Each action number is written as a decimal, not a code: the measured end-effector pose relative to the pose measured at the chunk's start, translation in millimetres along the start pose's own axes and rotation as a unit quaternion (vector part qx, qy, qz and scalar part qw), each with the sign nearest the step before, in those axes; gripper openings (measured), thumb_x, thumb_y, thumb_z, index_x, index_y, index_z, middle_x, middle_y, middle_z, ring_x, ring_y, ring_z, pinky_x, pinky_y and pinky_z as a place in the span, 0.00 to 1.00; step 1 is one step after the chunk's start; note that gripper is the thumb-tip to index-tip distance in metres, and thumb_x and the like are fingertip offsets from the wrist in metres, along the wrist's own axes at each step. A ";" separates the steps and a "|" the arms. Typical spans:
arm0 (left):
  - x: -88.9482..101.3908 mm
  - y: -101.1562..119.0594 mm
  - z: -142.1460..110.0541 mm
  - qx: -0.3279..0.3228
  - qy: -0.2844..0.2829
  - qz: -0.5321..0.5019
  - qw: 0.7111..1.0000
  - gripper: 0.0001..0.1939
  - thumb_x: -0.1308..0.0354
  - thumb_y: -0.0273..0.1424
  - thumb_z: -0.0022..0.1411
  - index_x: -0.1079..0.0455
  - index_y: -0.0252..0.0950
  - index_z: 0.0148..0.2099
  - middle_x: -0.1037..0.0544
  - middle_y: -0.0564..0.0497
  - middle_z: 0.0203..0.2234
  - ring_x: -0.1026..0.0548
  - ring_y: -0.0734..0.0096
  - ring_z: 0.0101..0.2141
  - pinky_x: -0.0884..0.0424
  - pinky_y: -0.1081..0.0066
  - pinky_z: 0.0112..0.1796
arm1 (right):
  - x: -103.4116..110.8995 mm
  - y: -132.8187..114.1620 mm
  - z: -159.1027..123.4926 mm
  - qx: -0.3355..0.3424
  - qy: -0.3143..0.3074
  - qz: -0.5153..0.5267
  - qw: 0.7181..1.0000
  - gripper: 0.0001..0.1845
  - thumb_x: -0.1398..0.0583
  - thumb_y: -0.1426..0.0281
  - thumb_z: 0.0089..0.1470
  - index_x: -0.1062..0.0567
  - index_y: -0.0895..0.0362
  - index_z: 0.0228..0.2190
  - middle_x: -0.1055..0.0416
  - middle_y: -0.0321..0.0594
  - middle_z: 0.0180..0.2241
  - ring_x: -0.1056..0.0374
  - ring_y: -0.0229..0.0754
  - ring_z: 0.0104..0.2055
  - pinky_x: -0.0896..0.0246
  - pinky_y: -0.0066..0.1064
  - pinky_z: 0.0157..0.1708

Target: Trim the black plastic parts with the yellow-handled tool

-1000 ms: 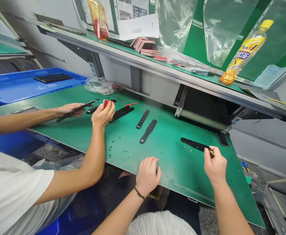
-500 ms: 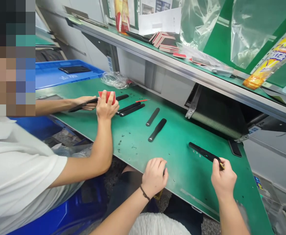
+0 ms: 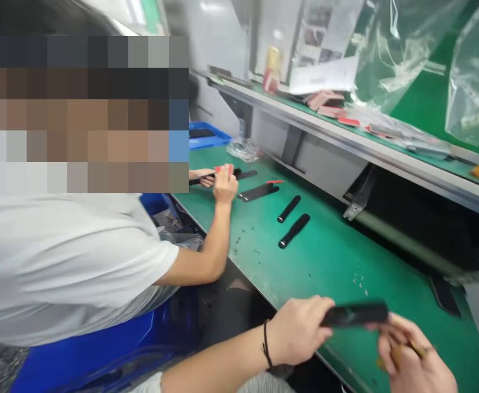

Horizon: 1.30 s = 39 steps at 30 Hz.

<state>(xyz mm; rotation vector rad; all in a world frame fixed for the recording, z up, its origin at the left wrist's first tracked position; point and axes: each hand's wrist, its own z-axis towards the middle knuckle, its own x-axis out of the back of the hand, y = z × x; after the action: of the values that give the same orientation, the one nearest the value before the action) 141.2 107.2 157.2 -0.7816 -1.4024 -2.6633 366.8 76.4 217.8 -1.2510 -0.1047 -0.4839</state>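
The held strip (image 3: 358,315) spans from the left grip (image 3: 302,330) to the right grip (image 3: 421,355), above the counter (image 3: 325,262). Beyond the left grip, two loose strips (image 3: 294,231) lie side by side on the counter; a slab (image 3: 444,296) lies far right. A shelf (image 3: 325,130) runs behind, above the counter. A co-worker (image 3: 59,256) is at left.

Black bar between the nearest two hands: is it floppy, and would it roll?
The black bar is probably stiff, since it looks straight from left hand to right hand. It seems flat, so it might slide, not roll.
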 end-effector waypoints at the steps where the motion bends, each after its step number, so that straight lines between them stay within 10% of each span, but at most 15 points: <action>1: 0.8 3.4 -0.6 0.068 0.015 -0.132 0.989 0.22 0.55 0.44 0.78 0.35 0.33 0.60 0.24 0.45 0.37 0.27 0.68 0.26 0.30 0.69 0.26 | -3.9 -8.4 1.0 0.023 -0.001 -0.017 1.000 0.21 0.36 0.51 0.62 0.21 0.53 0.45 0.23 0.43 0.28 0.33 0.41 0.20 0.36 0.31 0.18; 5: -0.1 12.7 -2.0 0.226 0.022 -0.542 0.809 0.25 0.56 0.50 0.78 0.38 0.37 0.62 0.29 0.55 0.31 0.39 0.82 0.13 0.43 0.78 0.14 | -27.1 -27.6 1.7 0.121 -0.064 -0.094 0.986 0.12 0.35 0.66 0.65 0.22 0.52 0.49 0.22 0.42 0.38 0.30 0.38 0.30 0.34 0.27 0.26; 8: -2.8 20.2 -6.4 0.229 -0.004 -0.627 0.744 0.25 0.56 0.51 0.77 0.36 0.36 0.59 0.27 0.54 0.29 0.38 0.81 0.11 0.41 0.78 0.12 | -46.8 -31.0 -1.3 0.183 -0.105 -0.106 0.972 0.12 0.36 0.72 0.65 0.23 0.52 0.50 0.25 0.40 0.37 0.29 0.38 0.33 0.31 0.29 0.32; 19: -8.6 44.8 -38.2 0.259 -0.001 -0.565 0.783 0.28 0.46 0.56 0.72 0.31 0.32 0.49 0.29 0.53 0.26 0.36 0.81 0.12 0.43 0.81 0.12 | -54.6 -16.8 -11.3 0.180 -0.134 -0.066 0.972 0.05 0.36 0.71 0.66 0.19 0.51 0.39 0.23 0.36 0.32 0.26 0.38 0.30 0.31 0.28 0.29; 27: 17.1 25.2 -50.8 0.271 0.212 -0.620 0.705 0.24 0.47 0.47 0.74 0.31 0.32 0.58 0.28 0.55 0.25 0.36 0.78 0.13 0.36 0.76 0.14 | -67.6 5.5 -93.9 0.369 -0.045 -0.160 0.914 0.35 0.32 0.77 0.60 0.27 0.43 0.65 0.17 0.38 0.37 0.21 0.49 0.33 0.24 0.44 0.39; 33: 61.4 7.3 -54.2 0.270 0.294 -0.648 0.649 0.20 0.55 0.35 0.78 0.28 0.25 0.53 0.31 0.49 0.31 0.32 0.75 0.24 0.33 0.77 0.24 | -92.9 34.1 -103.0 0.327 -0.148 -0.162 0.919 0.29 0.40 0.80 0.65 0.29 0.56 0.64 0.23 0.41 0.32 0.27 0.42 0.29 0.31 0.34 0.29; 39: 40.1 22.6 -51.8 0.240 0.313 -0.653 0.646 0.19 0.56 0.35 0.79 0.28 0.27 0.53 0.34 0.51 0.30 0.37 0.76 0.24 0.36 0.77 0.25 | -105.3 21.7 -108.6 0.359 -0.139 -0.073 0.920 0.21 0.36 0.79 0.63 0.27 0.57 0.56 0.23 0.44 0.37 0.25 0.41 0.35 0.31 0.33 0.33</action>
<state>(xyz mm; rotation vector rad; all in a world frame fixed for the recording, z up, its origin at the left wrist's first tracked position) 90.4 61.5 168.1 1.6614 -2.6939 -2.1956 261.4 11.6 128.1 -0.5784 -0.5715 -0.3416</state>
